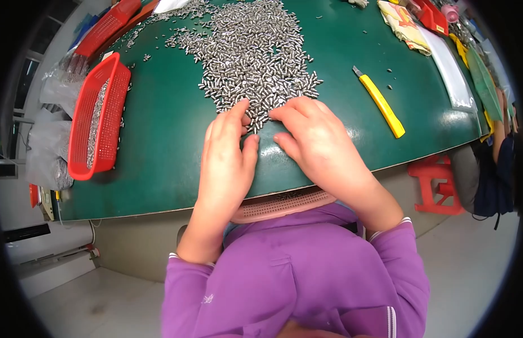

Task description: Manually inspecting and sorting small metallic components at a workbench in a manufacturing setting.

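A broad pile of small, shiny, bullet-shaped metal pieces point(256, 50) covers the middle of the green tabletop point(166, 146). My left hand point(225, 143) rests at the pile's near left edge, its fingers reaching to the pieces and its thumb apart from them. Opposite it, my right hand point(320, 135) curves in from the right, forefinger against the nearest pieces and thumb held away. Both hands look open, and a few pieces lie between them. Under the table's near edge, a pink perforated basket point(284, 207) sits at my lap with some dark bits inside.
A red basket point(118, 115) holding more metal pieces stands at the left, another red basket point(109, 28) behind it. On the right lies a yellow utility knife point(380, 104), blade showing. A patterned cloth point(405, 25) lies far right; a red stool point(433, 186) stands below, near another person.
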A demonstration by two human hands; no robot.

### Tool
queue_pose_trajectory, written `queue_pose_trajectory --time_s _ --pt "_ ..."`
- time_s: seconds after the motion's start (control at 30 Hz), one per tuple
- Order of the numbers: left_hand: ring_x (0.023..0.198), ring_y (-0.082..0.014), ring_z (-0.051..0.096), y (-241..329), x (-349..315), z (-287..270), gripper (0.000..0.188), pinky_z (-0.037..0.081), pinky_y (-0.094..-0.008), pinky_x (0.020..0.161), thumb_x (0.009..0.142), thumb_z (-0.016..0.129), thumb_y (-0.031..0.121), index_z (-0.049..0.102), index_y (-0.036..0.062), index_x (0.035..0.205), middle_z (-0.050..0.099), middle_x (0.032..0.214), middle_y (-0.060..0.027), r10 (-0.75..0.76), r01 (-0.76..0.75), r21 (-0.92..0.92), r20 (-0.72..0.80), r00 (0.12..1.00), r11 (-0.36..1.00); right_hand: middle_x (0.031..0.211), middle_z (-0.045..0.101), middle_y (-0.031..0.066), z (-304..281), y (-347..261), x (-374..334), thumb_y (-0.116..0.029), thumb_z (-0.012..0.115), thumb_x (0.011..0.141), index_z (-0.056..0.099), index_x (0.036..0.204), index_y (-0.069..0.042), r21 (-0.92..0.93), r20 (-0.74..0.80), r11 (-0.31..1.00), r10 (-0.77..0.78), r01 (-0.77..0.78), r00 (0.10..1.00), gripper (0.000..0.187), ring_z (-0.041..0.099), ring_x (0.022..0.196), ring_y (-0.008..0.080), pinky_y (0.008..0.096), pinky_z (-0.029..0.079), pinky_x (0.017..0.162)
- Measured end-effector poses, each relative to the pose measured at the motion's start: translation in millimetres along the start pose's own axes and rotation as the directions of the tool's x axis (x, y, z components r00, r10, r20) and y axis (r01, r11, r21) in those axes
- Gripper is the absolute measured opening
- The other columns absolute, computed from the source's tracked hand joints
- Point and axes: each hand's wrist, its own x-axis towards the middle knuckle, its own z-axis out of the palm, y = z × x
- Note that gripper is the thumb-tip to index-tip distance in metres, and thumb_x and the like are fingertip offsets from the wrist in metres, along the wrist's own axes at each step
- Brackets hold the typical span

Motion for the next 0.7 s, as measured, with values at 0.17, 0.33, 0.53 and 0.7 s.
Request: queue_pose_trajectory --time_s 0.17,0.33,0.53,0.7 --pt "0.096 -0.0275 0.06 5.7 -3.3 -1.2 0.059 0.052 -0.0388 0.086 0.083 0.068 -0.008 0.053 0.0012 0.14 0.063 0.105 -0.0124 0.001 0.004 -0.073 0.059 0.998 0.997 0.099 0.062 0.0169 5.4 2.0 -1.6 0.0 0.068 0.083 0.063 0.107 0.001 0.049 0.054 0.999 -0.011 0.009 0.998 0.024 0.061 0.096 0.0381 0.0454 0.051 0.084" --pt "0.094 -0.0252 0.059 3.2 -12.9 -1.8 0.065 0.052 -0.0373 0.084 0.082 0.068 -0.01 0.051 0.0022 0.143 0.062 0.103 -0.0106 0.034 -0.03 -0.106 0.038 0.999 0.994 0.098 0.063 0.0151 2.6 -0.2 -6.8 0.0 0.068 0.084 0.063 0.103 0.001 0.126 0.012 0.992 -0.007 0.005 1.0 0.019 0.061 0.094 0.037 0.0453 0.051 0.083" --pt "0.09 -0.0237 0.06 -1.2 -13.0 -1.4 0.065 0.052 -0.0367 0.082 0.081 0.068 -0.011 0.054 0.0043 0.142 0.062 0.099 -0.0092 0.101 -0.096 -0.121 0.04 0.994 0.988 0.093 0.062 0.0114 -1.0 -0.5 -7.0 -0.001 0.071 0.083 0.065 0.096 -0.002 0.112 0.03 0.994 0.015 -0.018 0.999 0.015 0.061 0.089 0.0336 0.0429 0.051 0.079" --pt "0.087 -0.0234 0.06 -0.5 -12.9 0.3 0.063 0.051 -0.0367 0.081 0.081 0.067 -0.012 0.055 0.0048 0.141 0.062 0.095 -0.0087 0.087 -0.084 -0.139 0.016 0.996 0.987 0.092 0.058 0.013 1.8 -0.4 -7.6 -0.001 0.068 0.085 0.062 0.093 -0.002 0.095 0.045 0.995 -0.018 0.014 0.999 0.01 0.058 0.086 0.0346 0.0437 0.049 0.077"
